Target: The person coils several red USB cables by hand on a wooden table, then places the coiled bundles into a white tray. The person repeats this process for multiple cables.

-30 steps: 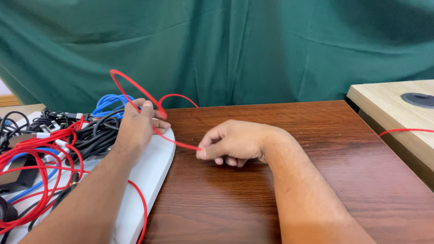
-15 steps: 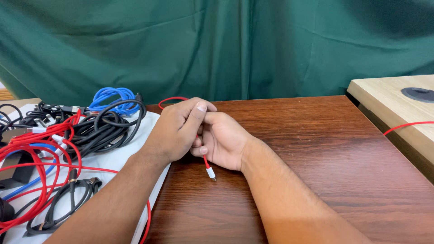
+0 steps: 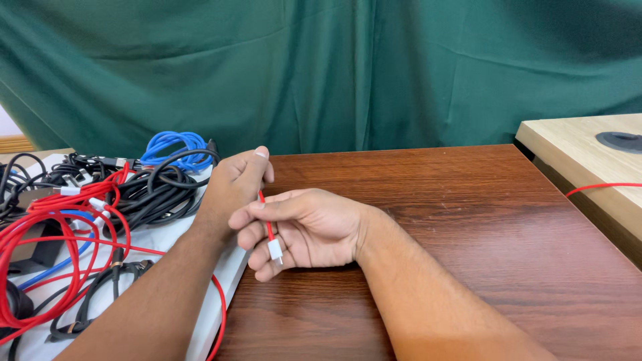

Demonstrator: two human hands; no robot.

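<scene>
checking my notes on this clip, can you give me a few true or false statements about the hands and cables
1. The right hand pinches a red cable with a white plug at its end. True.
2. The left hand rests flat on the wooden table, away from the cable. False: it is closed around the same red cable just above the right hand.
3. A coiled blue cable lies in the cable pile to the left. True.
4. The backdrop is a white wall. False: it is a green curtain.
5. The white plug hangs out below the right hand's fingers. True.
</scene>
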